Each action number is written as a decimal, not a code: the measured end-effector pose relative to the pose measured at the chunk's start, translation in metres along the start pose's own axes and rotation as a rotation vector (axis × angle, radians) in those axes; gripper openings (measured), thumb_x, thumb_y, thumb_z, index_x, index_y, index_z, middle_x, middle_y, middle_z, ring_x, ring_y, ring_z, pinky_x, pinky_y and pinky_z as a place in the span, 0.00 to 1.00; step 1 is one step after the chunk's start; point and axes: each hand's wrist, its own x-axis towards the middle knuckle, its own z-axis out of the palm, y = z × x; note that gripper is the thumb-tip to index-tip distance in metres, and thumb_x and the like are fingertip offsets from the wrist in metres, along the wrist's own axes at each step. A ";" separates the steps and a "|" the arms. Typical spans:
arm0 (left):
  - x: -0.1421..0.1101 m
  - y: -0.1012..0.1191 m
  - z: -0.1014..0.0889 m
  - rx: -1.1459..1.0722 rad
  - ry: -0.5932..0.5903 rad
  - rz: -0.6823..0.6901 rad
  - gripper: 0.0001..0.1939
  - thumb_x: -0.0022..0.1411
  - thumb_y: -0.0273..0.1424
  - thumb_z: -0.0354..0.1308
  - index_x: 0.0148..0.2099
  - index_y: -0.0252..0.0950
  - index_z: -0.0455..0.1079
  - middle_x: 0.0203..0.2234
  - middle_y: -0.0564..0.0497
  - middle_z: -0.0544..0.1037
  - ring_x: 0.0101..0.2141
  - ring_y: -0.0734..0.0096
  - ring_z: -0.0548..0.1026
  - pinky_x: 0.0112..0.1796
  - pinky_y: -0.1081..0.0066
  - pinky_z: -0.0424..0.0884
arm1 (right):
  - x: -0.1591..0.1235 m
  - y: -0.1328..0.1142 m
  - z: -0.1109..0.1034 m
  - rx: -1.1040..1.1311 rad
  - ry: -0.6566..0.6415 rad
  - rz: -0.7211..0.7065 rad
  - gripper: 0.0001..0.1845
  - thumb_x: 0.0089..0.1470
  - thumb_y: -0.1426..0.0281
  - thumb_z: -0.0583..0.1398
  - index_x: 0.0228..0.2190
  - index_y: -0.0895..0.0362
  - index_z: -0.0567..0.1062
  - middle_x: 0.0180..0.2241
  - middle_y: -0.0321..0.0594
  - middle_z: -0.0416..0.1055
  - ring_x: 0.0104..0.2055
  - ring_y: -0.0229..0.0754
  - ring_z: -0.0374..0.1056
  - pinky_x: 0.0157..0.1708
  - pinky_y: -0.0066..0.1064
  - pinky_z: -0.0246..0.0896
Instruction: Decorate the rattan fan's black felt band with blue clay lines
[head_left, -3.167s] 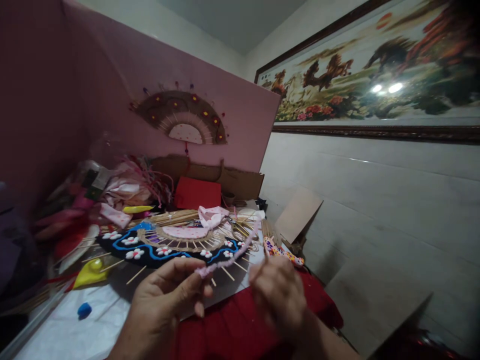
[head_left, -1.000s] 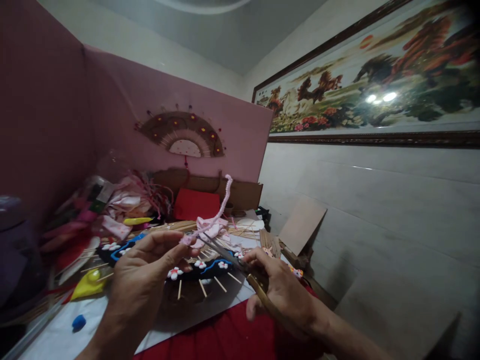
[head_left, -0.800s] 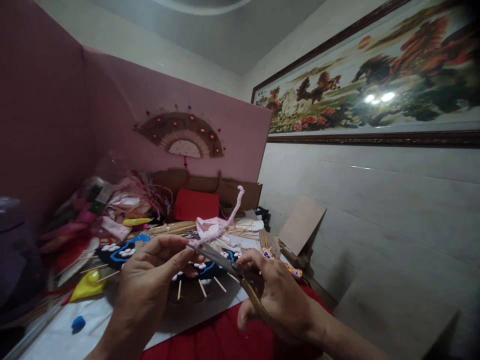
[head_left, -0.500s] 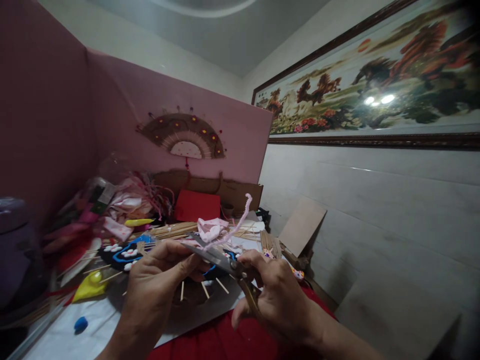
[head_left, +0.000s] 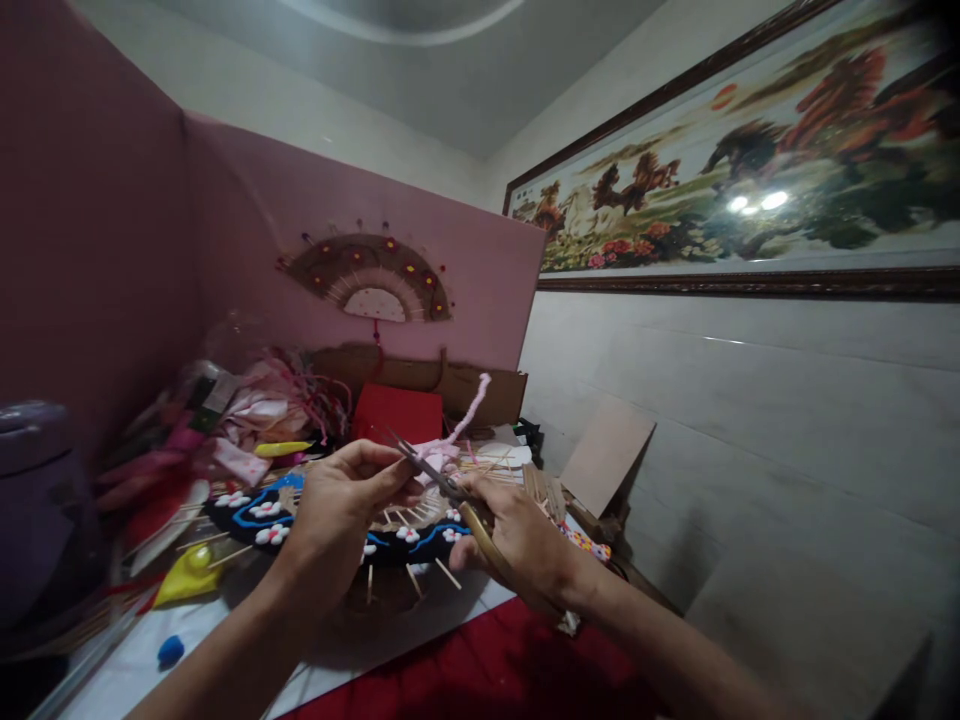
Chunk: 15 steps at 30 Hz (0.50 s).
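Note:
My left hand (head_left: 334, 515) pinches the lower part of a fuzzy pink pipe cleaner (head_left: 471, 408), whose free end sticks up to the right. My right hand (head_left: 517, 530) grips scissors (head_left: 478, 525) with worn, brass-coloured handles. Their blades lie across the pipe cleaner beside my left fingertips; whether they cut into it cannot be made out. Under both hands rests a round black craft piece (head_left: 431, 546) with white flowers, blue wavy lines and thin sticks poking outward. Pink fabric (head_left: 441, 455) lies behind the blades, partly covered.
A yellow balloon-like lump (head_left: 187, 578) and a blue clay lump (head_left: 171, 652) lie at left on white paper. Farther back are a red box (head_left: 397, 415), pink scraps (head_left: 262, 405) and bundled sticks. A decorated fan (head_left: 360, 270) hangs on the pink panel. Red cloth (head_left: 450, 665) covers the front.
Both hands have shifted slightly up and away from me, uncovering more of the black piece. The scissors point more steeply upward, and the pipe cleaner's free end has moved a little left.

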 end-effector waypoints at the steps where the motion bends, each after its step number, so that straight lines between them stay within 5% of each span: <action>1: 0.006 0.001 0.001 -0.019 0.010 -0.016 0.10 0.36 0.22 0.69 0.23 0.30 0.69 0.16 0.49 0.76 0.18 0.72 0.74 0.21 0.77 0.71 | 0.005 0.002 0.001 0.015 0.009 -0.014 0.21 0.46 0.54 0.62 0.35 0.56 0.69 0.28 0.34 0.69 0.29 0.38 0.62 0.29 0.27 0.53; 10: 0.040 -0.001 0.003 -0.022 0.070 -0.118 0.09 0.45 0.12 0.58 0.21 0.28 0.67 0.17 0.45 0.76 0.19 0.70 0.76 0.23 0.77 0.73 | 0.032 0.014 0.017 0.134 0.065 0.021 0.24 0.48 0.49 0.58 0.24 0.59 0.70 0.20 0.32 0.62 0.22 0.33 0.54 0.22 0.24 0.47; 15: 0.045 -0.002 -0.002 -0.024 0.068 -0.142 0.08 0.45 0.12 0.59 0.22 0.27 0.68 0.20 0.45 0.77 0.23 0.69 0.77 0.27 0.76 0.75 | 0.040 0.032 0.012 -0.030 0.043 0.118 0.26 0.49 0.47 0.56 0.25 0.59 0.73 0.22 0.35 0.67 0.24 0.35 0.60 0.23 0.26 0.49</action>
